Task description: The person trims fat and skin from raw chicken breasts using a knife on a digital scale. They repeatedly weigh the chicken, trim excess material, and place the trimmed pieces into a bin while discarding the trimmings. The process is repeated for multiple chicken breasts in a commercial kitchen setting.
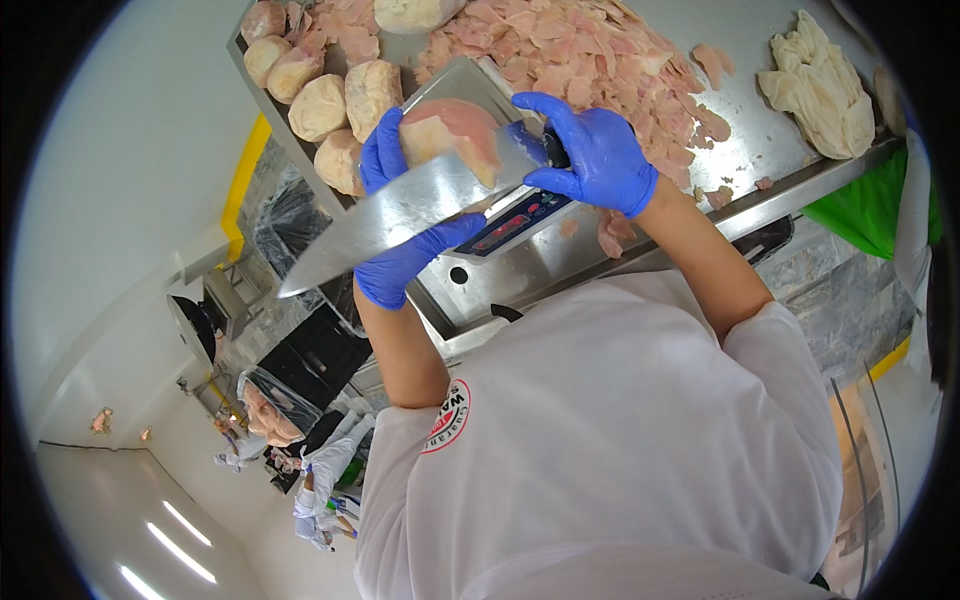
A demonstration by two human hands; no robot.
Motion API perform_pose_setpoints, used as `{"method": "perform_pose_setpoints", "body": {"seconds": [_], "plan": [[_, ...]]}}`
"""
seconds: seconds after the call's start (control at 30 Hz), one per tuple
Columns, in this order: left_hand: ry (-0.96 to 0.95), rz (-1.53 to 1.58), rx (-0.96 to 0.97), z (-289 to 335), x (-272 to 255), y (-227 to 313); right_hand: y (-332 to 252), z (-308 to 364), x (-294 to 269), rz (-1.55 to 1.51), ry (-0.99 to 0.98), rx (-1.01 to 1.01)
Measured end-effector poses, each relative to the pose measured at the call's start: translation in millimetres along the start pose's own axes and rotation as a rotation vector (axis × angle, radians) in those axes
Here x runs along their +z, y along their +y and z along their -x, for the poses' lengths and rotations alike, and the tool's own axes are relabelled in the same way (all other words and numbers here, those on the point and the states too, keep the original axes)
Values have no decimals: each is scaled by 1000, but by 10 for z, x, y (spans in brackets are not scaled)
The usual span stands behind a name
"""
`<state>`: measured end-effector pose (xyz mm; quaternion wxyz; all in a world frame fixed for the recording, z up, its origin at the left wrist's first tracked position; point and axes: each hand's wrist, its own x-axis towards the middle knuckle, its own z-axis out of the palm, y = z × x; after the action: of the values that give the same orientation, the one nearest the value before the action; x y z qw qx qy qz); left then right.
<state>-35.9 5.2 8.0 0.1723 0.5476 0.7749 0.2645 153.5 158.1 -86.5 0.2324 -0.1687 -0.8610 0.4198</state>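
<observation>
In my right hand (597,158), gloved in blue, is the dark handle of a large knife (385,212). Its wide, shiny blade points down to the left and crosses in front of my left hand (405,268). That hand, also in a blue glove, is wrapped round the left side of a rounded meat piece (450,122), pale outside with a pink cut face. Part of the palm and of the meat is hidden behind the blade. Under them sits a digital scale (515,228) with a metal pan and a lit red display.
Thin pink meat slices (570,60) are heaped on the steel table (745,130). Several pale meat pieces (318,107) line its left side. A crumpled cream cloth (818,90) lies at the right, near a green bag (868,215). Other people (325,470) stand farther off.
</observation>
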Motion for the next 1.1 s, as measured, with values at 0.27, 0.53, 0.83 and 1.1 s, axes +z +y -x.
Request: {"method": "perform_pose_setpoints", "body": {"seconds": [0.27,0.53,0.83,1.1], "plan": [[-75,51,23,-19,-31,-73,-277,-250,-63,5,-133,43],[-148,-53,141,-110,-131,-71,-106,-310,-180,28,-193,11],[-92,-216,160,-84,-192,34,-369,-159,158,46,63,-13],[156,-112,142,43,102,21,-192,243,-1,93,-22,70]]}}
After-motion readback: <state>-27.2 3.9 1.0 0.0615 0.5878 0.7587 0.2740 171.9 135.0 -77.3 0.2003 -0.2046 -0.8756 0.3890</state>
